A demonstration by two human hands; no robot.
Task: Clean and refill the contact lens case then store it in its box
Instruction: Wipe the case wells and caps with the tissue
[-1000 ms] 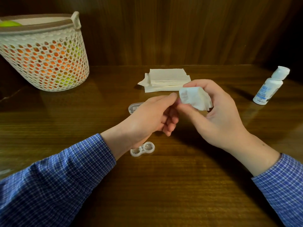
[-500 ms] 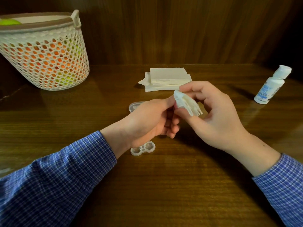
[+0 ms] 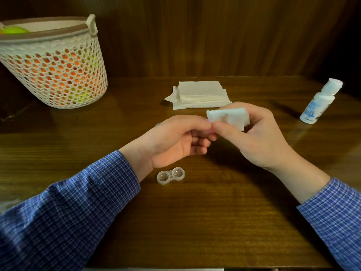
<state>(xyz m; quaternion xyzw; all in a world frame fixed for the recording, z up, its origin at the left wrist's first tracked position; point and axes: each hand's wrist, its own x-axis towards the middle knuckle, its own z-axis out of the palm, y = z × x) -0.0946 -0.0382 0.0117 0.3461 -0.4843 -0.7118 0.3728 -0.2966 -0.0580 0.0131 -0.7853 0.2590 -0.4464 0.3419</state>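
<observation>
Now the case (image 3: 170, 175) lies open on the table (image 3: 214, 222), just below the left hand (image 3: 173, 141) and apart from its curled fingers, which meet the right hand (image 3: 252, 133) at their tips. The right fingers pinch a folded tissue (image 3: 229, 117).

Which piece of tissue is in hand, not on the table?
The crumpled tissue, pinched by the right hand against the left hand's fingertips. The other tissues lie flat in the folded stack behind it.
</observation>
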